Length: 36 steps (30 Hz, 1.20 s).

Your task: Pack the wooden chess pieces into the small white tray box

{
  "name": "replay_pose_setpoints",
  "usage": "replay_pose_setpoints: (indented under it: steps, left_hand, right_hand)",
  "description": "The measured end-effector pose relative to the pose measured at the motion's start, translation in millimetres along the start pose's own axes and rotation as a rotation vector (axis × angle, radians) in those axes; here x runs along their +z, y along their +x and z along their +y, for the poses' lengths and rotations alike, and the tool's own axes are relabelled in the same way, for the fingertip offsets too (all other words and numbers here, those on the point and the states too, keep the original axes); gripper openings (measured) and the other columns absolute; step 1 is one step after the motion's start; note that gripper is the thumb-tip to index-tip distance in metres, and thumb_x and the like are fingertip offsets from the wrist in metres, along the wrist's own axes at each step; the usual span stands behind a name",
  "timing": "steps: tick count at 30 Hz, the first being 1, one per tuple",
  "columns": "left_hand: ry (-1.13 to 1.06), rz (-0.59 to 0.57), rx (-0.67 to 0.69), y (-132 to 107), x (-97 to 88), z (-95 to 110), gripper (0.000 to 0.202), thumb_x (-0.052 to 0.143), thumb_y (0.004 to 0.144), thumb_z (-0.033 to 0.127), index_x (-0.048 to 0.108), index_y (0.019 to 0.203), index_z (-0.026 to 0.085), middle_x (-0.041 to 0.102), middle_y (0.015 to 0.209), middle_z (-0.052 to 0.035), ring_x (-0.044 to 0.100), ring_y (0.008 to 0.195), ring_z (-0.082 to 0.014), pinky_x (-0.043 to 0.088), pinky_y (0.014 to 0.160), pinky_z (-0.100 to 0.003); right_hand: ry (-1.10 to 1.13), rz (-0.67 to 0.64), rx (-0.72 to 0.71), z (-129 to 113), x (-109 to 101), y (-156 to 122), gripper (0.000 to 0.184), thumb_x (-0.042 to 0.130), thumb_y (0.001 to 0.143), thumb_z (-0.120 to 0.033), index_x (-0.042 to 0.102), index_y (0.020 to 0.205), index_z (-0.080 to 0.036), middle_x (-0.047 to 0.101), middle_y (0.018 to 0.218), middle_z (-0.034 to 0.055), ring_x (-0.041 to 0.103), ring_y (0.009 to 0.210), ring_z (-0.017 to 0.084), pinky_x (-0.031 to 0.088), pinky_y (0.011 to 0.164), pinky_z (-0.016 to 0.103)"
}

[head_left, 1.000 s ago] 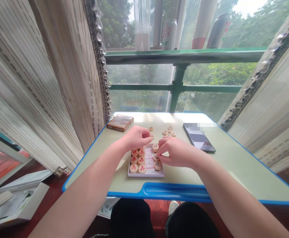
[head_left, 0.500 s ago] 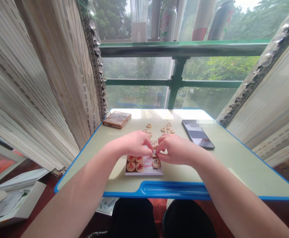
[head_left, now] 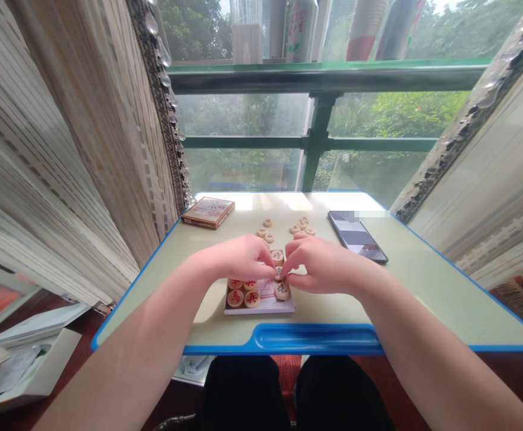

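Your left hand (head_left: pixel 246 256) and right hand (head_left: pixel 316 263) flank the middle black-lettered piece (head_left: pixel 278 273), likely steadying it, in the box tray (head_left: pixel 261 310) near the worktop's (head_left: pixel 441 305) front edge; I cannot tell whether either grip is closed.

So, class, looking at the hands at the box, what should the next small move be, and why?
Probably settle the middle black-lettered piece squarely in its line: the left hand and right hand are both close to it, and it lies between two other black-lettered pieces in the box.
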<state>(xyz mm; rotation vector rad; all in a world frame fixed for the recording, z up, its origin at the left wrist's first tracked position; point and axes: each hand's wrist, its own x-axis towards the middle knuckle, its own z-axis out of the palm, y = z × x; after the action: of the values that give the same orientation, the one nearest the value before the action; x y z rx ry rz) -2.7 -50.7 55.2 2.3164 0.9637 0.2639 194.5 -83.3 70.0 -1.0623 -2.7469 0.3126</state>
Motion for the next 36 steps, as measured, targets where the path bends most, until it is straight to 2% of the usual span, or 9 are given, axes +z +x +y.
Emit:
replay_pose_setpoints:
  steps: [7, 14, 21, 24, 30, 36]
  left_hand:
    - [0.017, 0.04, -0.019, 0.0, 0.6, 0.4, 0.015, 0.06, 0.065, 0.028, 0.069, 0.057, 0.019, 0.055, 0.054, 0.0, 0.05, 0.055, -0.0131, 0.036, 0.054, -0.025]
    - [0.048, -0.007, -0.01, -0.2, 0.9, 1.7, 0.019, 0.055, 0.067, 0.027, 0.065, 0.055, 0.018, 0.054, 0.056, -0.0007, 0.049, 0.056, -0.013, 0.036, 0.055, -0.024]
    - [0.091, -0.075, -0.015, -0.7, -2.0, 4.3, 0.021, 0.053, 0.069, 0.029, 0.061, 0.052, 0.017, 0.054, 0.058, -0.0011, 0.049, 0.06, -0.0132, 0.036, 0.057, -0.023]
    - [0.093, -0.08, -0.014, -1.1, -2.5, 5.3, 0.021, 0.053, 0.069, 0.029, 0.061, 0.053, 0.017, 0.055, 0.058, -0.0012, 0.05, 0.06, -0.0133, 0.036, 0.057, -0.023]
    - [0.098, -0.081, -0.014, -1.4, -2.9, 5.7, 0.022, 0.052, 0.069, 0.029, 0.062, 0.054, 0.017, 0.055, 0.058, -0.001, 0.05, 0.059, -0.0128, 0.036, 0.056, -0.023]
    - [0.097, -0.058, -0.021, -1.3, -2.0, 6.8, 0.022, 0.053, 0.069, 0.029, 0.061, 0.053, 0.017, 0.054, 0.056, -0.0007, 0.049, 0.057, -0.0125, 0.035, 0.054, -0.024]
  right_hand:
    - [-0.02, -0.011, 0.022, -1.8, 2.2, 1.7, 0.024, 0.058, 0.072, -0.013, 0.078, 0.078, -0.026, 0.064, 0.07, 0.0036, 0.051, 0.07, 0.016, 0.042, 0.07, 0.03]
    - [-0.032, 0.009, 0.015, 1.6, 5.9, 2.3, 0.019, 0.06, 0.074, -0.016, 0.077, 0.075, -0.024, 0.061, 0.07, 0.0043, 0.05, 0.072, 0.017, 0.041, 0.071, 0.031]
    - [-0.075, 0.01, 0.0, 1.1, 6.5, 4.5, 0.022, 0.055, 0.076, -0.015, 0.077, 0.072, -0.021, 0.06, 0.066, 0.005, 0.047, 0.07, 0.016, 0.04, 0.074, 0.032]
    - [-0.068, 0.016, -0.002, 1.2, 6.5, 5.4, 0.023, 0.055, 0.075, -0.014, 0.077, 0.072, -0.022, 0.06, 0.066, 0.0045, 0.047, 0.068, 0.016, 0.04, 0.077, 0.033]
    - [-0.096, 0.007, 0.026, -0.3, 7.0, 6.7, 0.023, 0.055, 0.077, -0.015, 0.076, 0.069, -0.02, 0.06, 0.064, 0.0052, 0.046, 0.07, 0.016, 0.039, 0.072, 0.03]
    - [-0.112, 0.04, -0.001, 2.1, 10.4, 7.2, 0.024, 0.054, 0.078, -0.017, 0.074, 0.065, -0.02, 0.061, 0.064, 0.0042, 0.046, 0.066, 0.015, 0.038, 0.076, 0.031]
